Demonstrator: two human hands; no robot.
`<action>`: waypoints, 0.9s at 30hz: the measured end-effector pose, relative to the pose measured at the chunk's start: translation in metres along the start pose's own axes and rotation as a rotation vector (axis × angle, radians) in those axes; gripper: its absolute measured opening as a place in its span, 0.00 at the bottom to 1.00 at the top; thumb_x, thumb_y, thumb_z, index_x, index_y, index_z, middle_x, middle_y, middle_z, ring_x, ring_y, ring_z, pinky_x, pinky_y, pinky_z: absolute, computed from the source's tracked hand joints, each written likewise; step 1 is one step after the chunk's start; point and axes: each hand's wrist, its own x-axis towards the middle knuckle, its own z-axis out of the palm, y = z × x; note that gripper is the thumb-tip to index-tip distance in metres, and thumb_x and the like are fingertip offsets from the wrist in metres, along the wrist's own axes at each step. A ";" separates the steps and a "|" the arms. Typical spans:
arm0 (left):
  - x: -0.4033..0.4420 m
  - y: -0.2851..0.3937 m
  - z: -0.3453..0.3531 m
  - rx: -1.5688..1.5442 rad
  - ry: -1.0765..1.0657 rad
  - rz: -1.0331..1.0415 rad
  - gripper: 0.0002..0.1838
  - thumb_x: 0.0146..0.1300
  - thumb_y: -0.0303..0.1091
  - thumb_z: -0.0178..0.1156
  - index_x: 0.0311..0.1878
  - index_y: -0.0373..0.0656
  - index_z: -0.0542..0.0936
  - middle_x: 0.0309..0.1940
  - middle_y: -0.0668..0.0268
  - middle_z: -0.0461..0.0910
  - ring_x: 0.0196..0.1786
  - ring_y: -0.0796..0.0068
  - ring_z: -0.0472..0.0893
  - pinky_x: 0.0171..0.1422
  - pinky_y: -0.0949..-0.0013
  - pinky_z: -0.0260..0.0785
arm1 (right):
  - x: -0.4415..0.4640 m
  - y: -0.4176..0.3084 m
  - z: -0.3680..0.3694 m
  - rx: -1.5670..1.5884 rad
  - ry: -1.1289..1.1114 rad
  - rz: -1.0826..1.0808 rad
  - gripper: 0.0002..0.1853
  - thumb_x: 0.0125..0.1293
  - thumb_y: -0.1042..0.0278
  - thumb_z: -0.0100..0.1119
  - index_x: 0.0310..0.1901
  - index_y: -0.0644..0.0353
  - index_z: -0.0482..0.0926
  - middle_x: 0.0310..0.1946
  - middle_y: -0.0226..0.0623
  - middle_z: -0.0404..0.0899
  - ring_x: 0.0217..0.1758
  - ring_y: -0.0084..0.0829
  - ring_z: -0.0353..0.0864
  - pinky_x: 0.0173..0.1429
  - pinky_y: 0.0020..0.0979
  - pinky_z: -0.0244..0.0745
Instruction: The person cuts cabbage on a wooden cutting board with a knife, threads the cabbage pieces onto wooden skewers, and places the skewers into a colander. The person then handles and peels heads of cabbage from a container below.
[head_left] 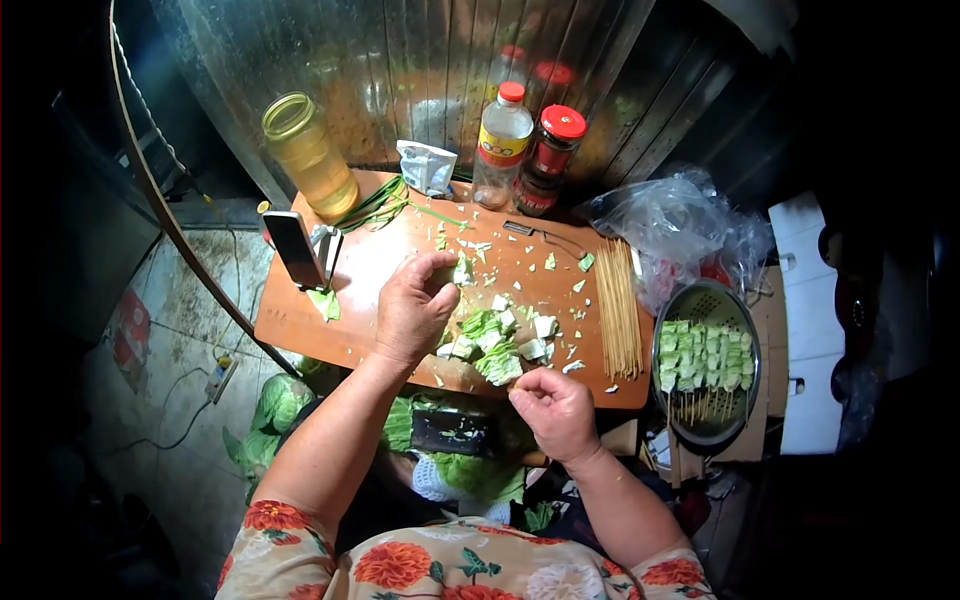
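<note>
My left hand [415, 308] is over the middle of the wooden table, thumb and forefinger pinched on a small cabbage piece [462, 270]. By the table's front edge my right hand [556, 415] is closed in a pinch. Whatever its fingertips hold is too thin and hidden to make out. Between the hands lies a pile of cut cabbage [492, 345], green leaf with white chunks. Bamboo skewers [618, 310] lie in a bundle to the right. Beyond them, a colander [712, 434] contains skewered cabbage [706, 357], with the stick ends toward me.
On the wooden table [390, 240] a phone [293, 250] stands at left. Behind are a jar of yellow liquid [318, 170], a plastic bottle [502, 150] and red-lidded jars [556, 150]. Plastic bags [670, 225] lie right. A whole cabbage [283, 402] sits low at left.
</note>
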 end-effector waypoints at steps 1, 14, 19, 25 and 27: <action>-0.001 0.001 0.000 0.033 -0.015 -0.007 0.14 0.53 0.25 0.60 0.46 0.39 0.81 0.36 0.65 0.79 0.35 0.76 0.80 0.44 0.73 0.75 | 0.000 0.002 0.001 0.026 -0.001 -0.002 0.02 0.62 0.79 0.60 0.34 0.66 0.78 0.25 0.24 0.75 0.28 0.12 0.71 0.32 0.17 0.68; -0.012 0.025 0.001 -0.262 -0.322 -0.352 0.15 0.56 0.19 0.51 0.48 0.36 0.77 0.39 0.69 0.76 0.37 0.83 0.74 0.40 0.79 0.69 | 0.007 0.012 0.006 -0.059 0.062 -0.084 0.03 0.62 0.77 0.60 0.32 0.65 0.76 0.23 0.25 0.74 0.26 0.12 0.70 0.30 0.18 0.68; -0.011 0.014 0.002 -0.297 -0.338 -0.315 0.17 0.56 0.19 0.49 0.49 0.36 0.76 0.41 0.68 0.75 0.42 0.81 0.74 0.45 0.78 0.68 | 0.008 0.008 0.004 -0.044 0.055 -0.041 0.03 0.62 0.77 0.60 0.32 0.65 0.77 0.23 0.25 0.74 0.26 0.13 0.71 0.30 0.18 0.68; -0.002 0.015 -0.007 -0.395 -0.350 -0.138 0.24 0.57 0.19 0.47 0.59 0.37 0.73 0.45 0.64 0.76 0.47 0.77 0.75 0.51 0.73 0.72 | 0.011 0.005 -0.002 0.008 0.047 -0.001 0.03 0.63 0.75 0.61 0.34 0.63 0.77 0.24 0.23 0.75 0.26 0.12 0.70 0.30 0.17 0.68; 0.005 0.007 -0.010 -0.462 -0.351 -0.221 0.22 0.59 0.20 0.47 0.59 0.36 0.72 0.45 0.62 0.77 0.45 0.75 0.77 0.49 0.70 0.75 | 0.012 0.007 -0.004 0.035 0.051 0.002 0.03 0.63 0.75 0.61 0.35 0.64 0.77 0.25 0.24 0.75 0.27 0.12 0.70 0.31 0.17 0.68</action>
